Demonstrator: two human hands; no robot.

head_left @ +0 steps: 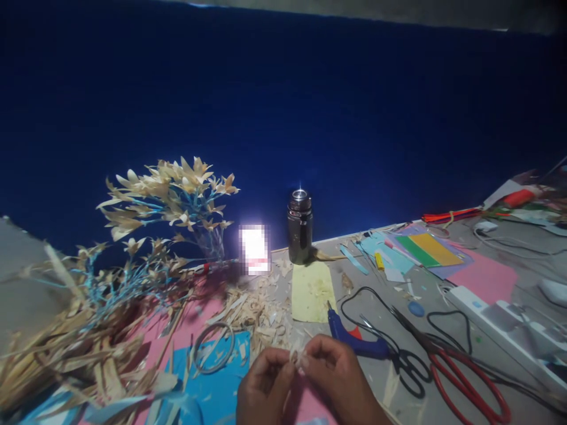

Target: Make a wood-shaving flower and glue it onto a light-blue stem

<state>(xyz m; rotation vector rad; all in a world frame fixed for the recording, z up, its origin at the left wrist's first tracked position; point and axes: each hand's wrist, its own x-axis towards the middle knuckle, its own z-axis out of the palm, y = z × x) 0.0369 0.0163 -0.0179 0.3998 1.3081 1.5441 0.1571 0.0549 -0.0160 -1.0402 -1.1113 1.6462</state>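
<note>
Low in the middle of the view, my left hand (264,386) and my right hand (340,381) meet, both closed in a pinch. Between their fingertips is a small whitish piece of dried husk (296,354), largely covered by the fingers. Just beyond my right hand lies a blue glue gun (354,341) with a red trigger, its nozzle pointing away. Beside it are black-handled scissors (411,372) and larger red-handled scissors (465,378). Husk scraps (261,313) are heaped past my left hand, with a coil of wire (215,348) on blue paper (217,392).
Husk flowers on blue stems (172,200) stand at the left back, above piled dried husks (97,360). A metal flask (300,233) is near a yellow sheet (312,292). Coloured papers (432,251), cables and a white power strip (500,330) cover the right side.
</note>
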